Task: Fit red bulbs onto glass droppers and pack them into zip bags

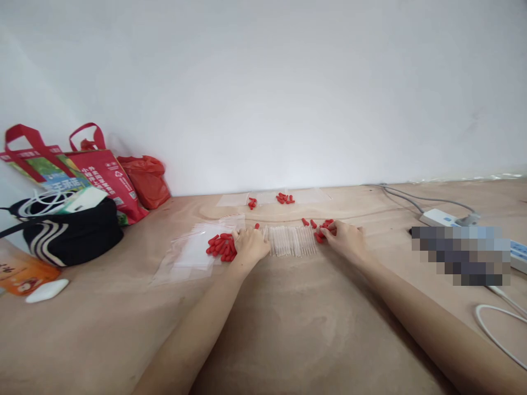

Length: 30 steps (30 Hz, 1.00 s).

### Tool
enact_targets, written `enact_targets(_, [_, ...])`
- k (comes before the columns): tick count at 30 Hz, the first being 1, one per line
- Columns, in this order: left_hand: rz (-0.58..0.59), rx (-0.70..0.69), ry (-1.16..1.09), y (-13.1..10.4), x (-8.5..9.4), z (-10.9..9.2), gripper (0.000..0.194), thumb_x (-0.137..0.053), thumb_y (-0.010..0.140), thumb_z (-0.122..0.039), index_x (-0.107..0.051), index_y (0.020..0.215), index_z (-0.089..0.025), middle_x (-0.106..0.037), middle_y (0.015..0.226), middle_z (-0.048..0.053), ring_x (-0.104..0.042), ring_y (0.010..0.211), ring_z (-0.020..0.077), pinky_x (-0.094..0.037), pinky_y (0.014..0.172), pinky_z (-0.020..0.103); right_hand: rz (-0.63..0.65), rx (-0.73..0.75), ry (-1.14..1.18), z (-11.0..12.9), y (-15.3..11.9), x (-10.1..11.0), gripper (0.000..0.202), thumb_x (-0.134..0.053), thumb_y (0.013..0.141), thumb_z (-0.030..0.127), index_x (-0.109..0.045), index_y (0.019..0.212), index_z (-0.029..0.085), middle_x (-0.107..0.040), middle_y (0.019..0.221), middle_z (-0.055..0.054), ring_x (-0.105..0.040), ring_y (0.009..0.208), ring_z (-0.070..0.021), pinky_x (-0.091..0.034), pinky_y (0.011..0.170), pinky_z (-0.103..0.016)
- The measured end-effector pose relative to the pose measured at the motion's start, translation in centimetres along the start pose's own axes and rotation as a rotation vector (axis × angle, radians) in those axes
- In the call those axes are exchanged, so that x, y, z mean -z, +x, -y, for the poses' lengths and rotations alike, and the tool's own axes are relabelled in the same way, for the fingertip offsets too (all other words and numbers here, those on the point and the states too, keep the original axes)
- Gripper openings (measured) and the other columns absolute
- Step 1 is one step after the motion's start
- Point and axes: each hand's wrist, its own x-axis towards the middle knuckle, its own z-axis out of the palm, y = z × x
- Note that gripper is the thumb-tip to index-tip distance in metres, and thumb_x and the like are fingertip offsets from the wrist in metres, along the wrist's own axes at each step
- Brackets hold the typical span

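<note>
A row of thin clear tubes lies side by side on the wooden table. My left hand is at the row's left end, fingers bent down, with one red piece just beyond its fingertips; what it may hold is hidden. Left of it, a pile of red bulb-shaped pieces rests on clear plastic bags. At the row's right end, my right hand has its thumb and fingertips closed together at a smaller group of red pieces; which piece it grips is too small to tell.
Farther back lie more red pieces and clear bags. Shopping bags, a black pouch and a white object stand at left. At right are a power strip, cables and a pixelated dark object.
</note>
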Motion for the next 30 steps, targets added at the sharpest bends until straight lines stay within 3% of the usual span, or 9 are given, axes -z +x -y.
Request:
enact_targets(7, [-0.001,-0.024,-0.005,0.2,0.3,0.2,0.027,-0.048,0.069,-0.036,-0.065,0.073,-0.016,-0.065,0.080,0.012,-0.055,0.086,0.0303,-0.030,0.079,0.044,-0.016,-0.023,-0.017,0.1,0.0,0.0,0.026,-0.043,0.077,0.037,-0.063,0.080,0.022,-0.066,0.071,-0.005,-0.058,0.074,-0.0224,-0.028,0.075,-0.037])
enact_targets(15, [-0.093,-0.037,-0.049,0.7,-1.0,-0.4,0.028,-0.044,0.072,-0.034,-0.064,0.082,-0.016,-0.064,0.088,0.011,-0.054,0.090,0.0283,-0.030,0.081,0.043,0.011,-0.043,-0.026,0.2,-0.2,0.0,0.026,-0.044,0.075,0.038,-0.062,0.082,0.021,-0.065,0.070,-0.004,-0.058,0.077,-0.0227,-0.027,0.078,-0.038])
enact_targets(30, [-0.015,-0.019,-0.071,0.9,-1.0,-0.6,0.027,-0.043,0.073,-0.032,-0.065,0.070,-0.015,-0.065,0.082,0.012,-0.056,0.090,0.0291,-0.031,0.081,0.043,-0.023,0.011,-0.045,0.3,-0.6,-0.1,0.023,-0.044,0.071,0.035,-0.061,0.078,0.021,-0.064,0.070,-0.003,-0.057,0.071,-0.0209,-0.027,0.075,-0.038])
